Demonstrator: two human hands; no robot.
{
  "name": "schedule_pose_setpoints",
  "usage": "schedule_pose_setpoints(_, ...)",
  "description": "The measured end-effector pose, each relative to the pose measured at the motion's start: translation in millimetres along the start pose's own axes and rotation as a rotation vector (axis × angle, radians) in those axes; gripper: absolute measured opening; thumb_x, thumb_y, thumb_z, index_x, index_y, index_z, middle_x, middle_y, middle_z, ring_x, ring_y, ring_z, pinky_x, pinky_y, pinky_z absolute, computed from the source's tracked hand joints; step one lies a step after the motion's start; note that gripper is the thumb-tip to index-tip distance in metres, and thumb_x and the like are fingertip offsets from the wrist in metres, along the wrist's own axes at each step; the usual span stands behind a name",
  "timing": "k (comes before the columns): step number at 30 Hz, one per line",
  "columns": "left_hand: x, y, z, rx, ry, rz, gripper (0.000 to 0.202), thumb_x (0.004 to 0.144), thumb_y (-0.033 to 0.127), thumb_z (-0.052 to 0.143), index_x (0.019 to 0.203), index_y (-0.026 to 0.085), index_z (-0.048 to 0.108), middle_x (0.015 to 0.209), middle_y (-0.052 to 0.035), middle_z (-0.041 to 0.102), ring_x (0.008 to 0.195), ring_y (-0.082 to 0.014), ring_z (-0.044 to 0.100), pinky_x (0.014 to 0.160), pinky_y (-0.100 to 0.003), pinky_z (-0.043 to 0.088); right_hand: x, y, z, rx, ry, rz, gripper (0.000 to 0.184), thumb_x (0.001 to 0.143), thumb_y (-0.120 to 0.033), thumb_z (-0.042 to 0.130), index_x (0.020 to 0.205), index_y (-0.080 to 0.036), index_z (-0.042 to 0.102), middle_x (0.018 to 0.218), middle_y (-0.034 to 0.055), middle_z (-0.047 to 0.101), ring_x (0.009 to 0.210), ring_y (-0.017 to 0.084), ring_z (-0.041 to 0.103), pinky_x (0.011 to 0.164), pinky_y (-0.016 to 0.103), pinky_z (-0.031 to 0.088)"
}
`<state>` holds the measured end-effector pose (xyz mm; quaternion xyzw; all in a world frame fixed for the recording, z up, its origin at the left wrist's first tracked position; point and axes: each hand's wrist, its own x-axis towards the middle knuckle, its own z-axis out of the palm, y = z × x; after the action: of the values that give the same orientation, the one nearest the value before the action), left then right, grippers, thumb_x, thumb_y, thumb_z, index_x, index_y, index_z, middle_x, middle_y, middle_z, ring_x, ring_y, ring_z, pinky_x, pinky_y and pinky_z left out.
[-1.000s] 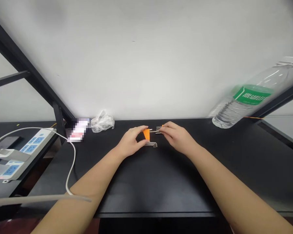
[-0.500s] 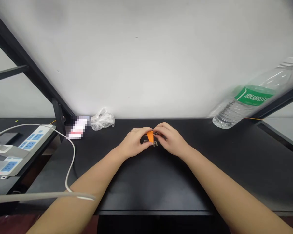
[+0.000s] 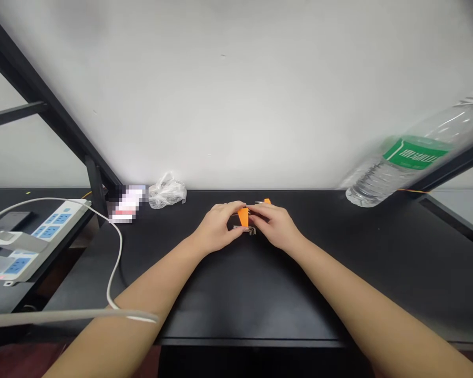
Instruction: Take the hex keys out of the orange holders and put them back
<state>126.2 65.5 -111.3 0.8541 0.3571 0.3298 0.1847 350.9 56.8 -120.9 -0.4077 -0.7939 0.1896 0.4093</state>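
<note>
An orange hex key holder (image 3: 243,217) is upright between the thumb and fingers of my left hand (image 3: 219,227), at the middle of the desk. Several bent metal hex keys (image 3: 251,230) show below it, their L-shaped ends nested together. My right hand (image 3: 275,223) is closed in a pinch right beside the holder, at a thin dark hex key that its fingertips mostly cover. Behind my right fingers lies a second orange piece (image 3: 267,200) with thin metal rods, partly hidden by the hand.
A crumpled clear plastic bag (image 3: 167,191) and a pixelated flat item (image 3: 129,203) lie by the wall at left. A power strip (image 3: 51,231) with a white cable (image 3: 116,262) is farther left. A green-labelled water bottle (image 3: 398,152) stands on the right of the black desk (image 3: 256,299).
The second orange piece behind my right hand has come into sight as the right fingers lowered slightly. Both hands stay at the holder. The whole view has shifted a little.
</note>
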Motion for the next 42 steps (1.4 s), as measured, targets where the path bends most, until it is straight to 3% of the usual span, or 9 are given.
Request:
schedule_pose_setpoints(4, 1, -7, 1.9, 0.041, 0.006, -0.005, 0.055, 0.086, 0.031, 0.074, 0.137, 0.025, 0.055, 0.135, -0.0066, 0.067, 0.123, -0.0261, 0.065, 0.112, -0.045, 0.049, 0, 5, 0, -0.058, -0.038, 0.038, 0.035, 0.093, -0.013, 0.053, 0.12, -0.025, 0.07, 0.109, 0.0059, 0.073, 0.093, 0.022, 0.068, 0.085, 0.04, 0.055)
schedule_pose_setpoints(8, 2, -16, -0.2, 0.032, 0.035, -0.077, 0.055, 0.086, 0.032, 0.074, 0.137, 0.026, 0.055, 0.136, -0.0044, 0.066, 0.123, -0.0246, 0.065, 0.11, -0.043, 0.051, -2, 18, -10, -0.204, -0.146, 0.056, 0.028, 0.08, -0.006, 0.056, 0.096, -0.022, 0.072, 0.092, 0.0044, 0.07, 0.082, 0.02, 0.063, 0.077, 0.036, 0.052)
schedule_pose_setpoints(12, 3, -20, -4.7, -0.031, 0.058, -0.103, 0.051, 0.087, 0.034, 0.073, 0.134, 0.025, 0.056, 0.133, -0.0045, 0.068, 0.121, -0.0227, 0.067, 0.106, -0.039, 0.054, -2, 25, -12, -0.219, -0.257, 0.064, 0.017, 0.084, -0.011, 0.058, 0.086, -0.022, 0.07, 0.081, 0.0015, 0.067, 0.075, 0.018, 0.061, 0.071, 0.033, 0.05)
schedule_pose_setpoints(15, 4, -20, -5.8, 0.004, 0.074, -0.113, 0.051, 0.087, 0.035, 0.073, 0.134, 0.025, 0.056, 0.133, -0.0048, 0.068, 0.122, -0.0237, 0.066, 0.108, -0.042, 0.052, -2, 26, -8, -0.242, -0.292, 0.05, 0.014, 0.085, -0.013, 0.06, 0.082, -0.022, 0.069, 0.082, 0.0017, 0.067, 0.078, 0.018, 0.062, 0.072, 0.033, 0.049)
schedule_pose_setpoints(22, 3, -19, -3.0, 0.083, 0.077, -0.112, 0.053, 0.084, 0.036, 0.076, 0.134, 0.026, 0.058, 0.132, -0.0058, 0.068, 0.122, -0.0268, 0.064, 0.109, -0.048, 0.048, -3, 27, -7, -0.406, -0.233, 0.147, 0.011, 0.079, -0.012, 0.063, 0.077, -0.022, 0.065, 0.082, 0.0034, 0.066, 0.077, 0.019, 0.062, 0.065, 0.03, 0.047)
schedule_pose_setpoints(29, 3, -18, -1.5, 0.082, 0.055, -0.108, 0.055, 0.084, 0.036, 0.075, 0.135, 0.026, 0.057, 0.134, -0.0051, 0.067, 0.122, -0.026, 0.064, 0.11, -0.047, 0.047, -7, 26, -19, -0.436, -0.251, 0.346, 0.019, 0.071, -0.01, 0.066, 0.065, -0.022, 0.053, 0.071, 0.0025, 0.062, 0.056, 0.015, 0.054, 0.047, 0.026, 0.036)
schedule_pose_setpoints(36, 3, -21, 0.5, 0.089, 0.069, -0.116, 0.05, 0.084, 0.035, 0.075, 0.131, 0.026, 0.06, 0.131, -0.005, 0.068, 0.121, -0.0269, 0.064, 0.111, -0.049, 0.046, -2, 15, -22, -0.211, -0.097, 0.17, 0.009, 0.091, -0.021, 0.057, 0.082, -0.023, 0.056, 0.077, -0.0001, 0.061, 0.067, 0.016, 0.057, 0.063, 0.029, 0.046)
schedule_pose_setpoints(42, 2, -20, -0.7, 0.078, 0.074, -0.097, 0.052, 0.085, 0.037, 0.075, 0.133, 0.026, 0.06, 0.132, -0.0054, 0.068, 0.121, -0.0267, 0.064, 0.111, -0.049, 0.047, 0, 8, -18, -0.193, -0.029, 0.074, 0.013, 0.097, -0.026, 0.055, 0.085, -0.024, 0.059, 0.08, 0.0024, 0.062, 0.069, 0.018, 0.055, 0.064, 0.032, 0.046)
